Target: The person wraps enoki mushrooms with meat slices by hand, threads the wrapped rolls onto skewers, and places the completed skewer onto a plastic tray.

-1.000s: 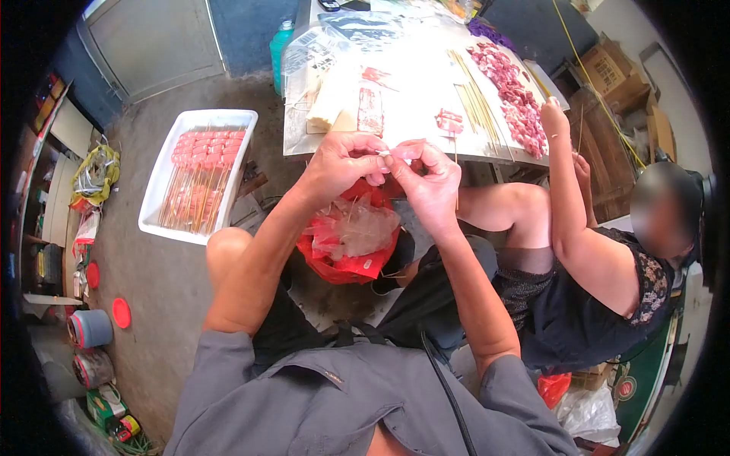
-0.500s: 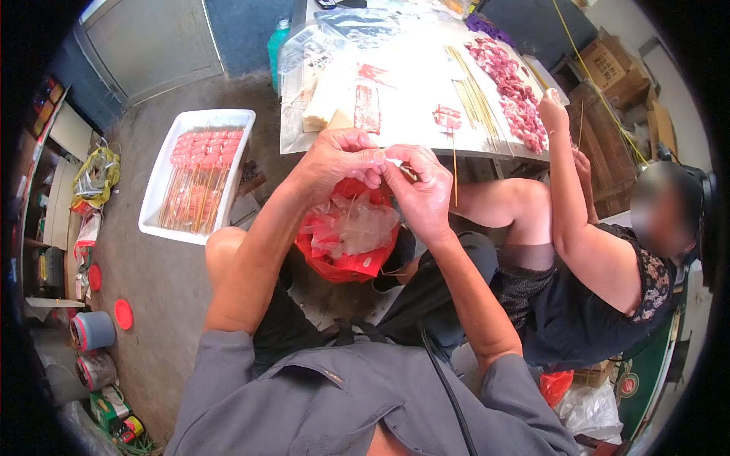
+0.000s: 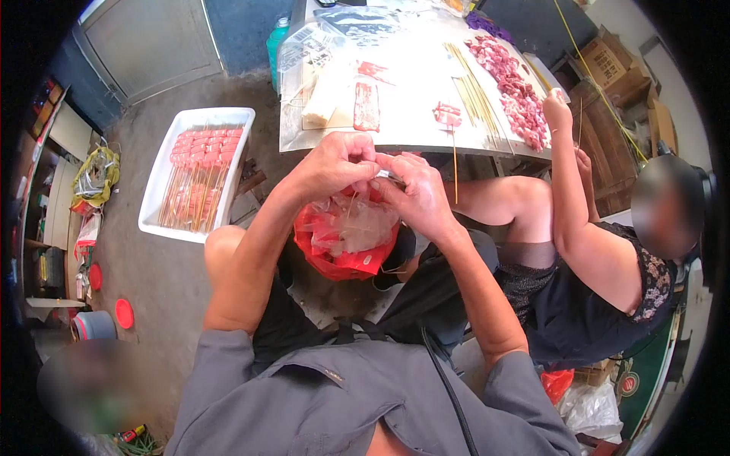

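Note:
My left hand (image 3: 342,161) and my right hand (image 3: 418,194) meet at the fingertips, both closed in a pinch, just off the table's near edge. A small white scrap (image 3: 382,174) shows between them; its kind is too small to make out. Below hangs a red plastic bag (image 3: 334,257) with clear crumpled plastic (image 3: 359,228) in it. On the white table (image 3: 414,99) ahead lie a flat strip of red meat (image 3: 366,106), a meat skewer (image 3: 448,115) with its stick over the edge, a row of bare sticks (image 3: 475,95) and a heap of meat pieces (image 3: 517,99).
A white tray (image 3: 152,205) of finished-looking meat skewers (image 3: 204,152) stands at the left. A co-worker's raised arm (image 3: 566,175) and bent knee (image 3: 525,201) are close on my right. A teal bottle (image 3: 277,49) stands behind the table's left corner; a red lid (image 3: 124,313) lies on the floor.
My hands have shifted slightly; the right fingers have turned over the small white scrap, and the hands remain together. The co-worker's arm has barely moved.

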### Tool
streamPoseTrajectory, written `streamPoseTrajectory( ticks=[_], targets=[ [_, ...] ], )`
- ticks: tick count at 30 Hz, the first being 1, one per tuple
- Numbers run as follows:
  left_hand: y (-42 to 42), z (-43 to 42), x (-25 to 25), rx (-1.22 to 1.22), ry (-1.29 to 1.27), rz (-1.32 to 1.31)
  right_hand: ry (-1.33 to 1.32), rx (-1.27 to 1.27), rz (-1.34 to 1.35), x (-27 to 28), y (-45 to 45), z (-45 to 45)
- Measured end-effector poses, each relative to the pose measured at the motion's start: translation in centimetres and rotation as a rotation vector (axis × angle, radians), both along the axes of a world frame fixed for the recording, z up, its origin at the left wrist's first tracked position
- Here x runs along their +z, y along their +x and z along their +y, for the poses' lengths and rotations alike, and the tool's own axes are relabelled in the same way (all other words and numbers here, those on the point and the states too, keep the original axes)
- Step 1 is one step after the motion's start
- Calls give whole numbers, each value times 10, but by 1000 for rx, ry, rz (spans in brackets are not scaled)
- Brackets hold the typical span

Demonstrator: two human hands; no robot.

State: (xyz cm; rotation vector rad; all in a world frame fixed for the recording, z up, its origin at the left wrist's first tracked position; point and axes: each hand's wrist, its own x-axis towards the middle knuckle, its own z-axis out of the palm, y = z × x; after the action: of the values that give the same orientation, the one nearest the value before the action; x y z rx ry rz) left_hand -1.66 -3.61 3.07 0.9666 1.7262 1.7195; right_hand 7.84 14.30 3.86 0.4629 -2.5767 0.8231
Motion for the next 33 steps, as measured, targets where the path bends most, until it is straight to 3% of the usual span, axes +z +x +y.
streamPoseTrajectory(
  ticks=[6, 13, 16, 18, 21, 28, 30, 33],
  targets=[
    [6, 1, 11, 117, 86, -62, -297, -74, -211, 0, 7, -2],
    [-1, 6, -5, 167, 175, 15, -286, -135, -109, -10, 1, 1],
    [-2, 8, -8, 224, 151, 55, -421, -143, -230, -10, -1, 0],
    [0, 9, -8, 256, 145, 59, -717, -127, -382, -10, -1, 0],
    [1, 15, -11, 239, 116, -10, -811, -128, -349, -16, -5, 0],
    [18, 34, -22, 225, 219, -323, -660, -234, -95, -14, -7, -7],
    [21, 37, -23, 240, 269, -419, -377, -304, 93, -9, -5, -10],
    [24, 42, -20, 274, 360, -548, -236, -324, 213, -11, -8, -10]
  ],
)
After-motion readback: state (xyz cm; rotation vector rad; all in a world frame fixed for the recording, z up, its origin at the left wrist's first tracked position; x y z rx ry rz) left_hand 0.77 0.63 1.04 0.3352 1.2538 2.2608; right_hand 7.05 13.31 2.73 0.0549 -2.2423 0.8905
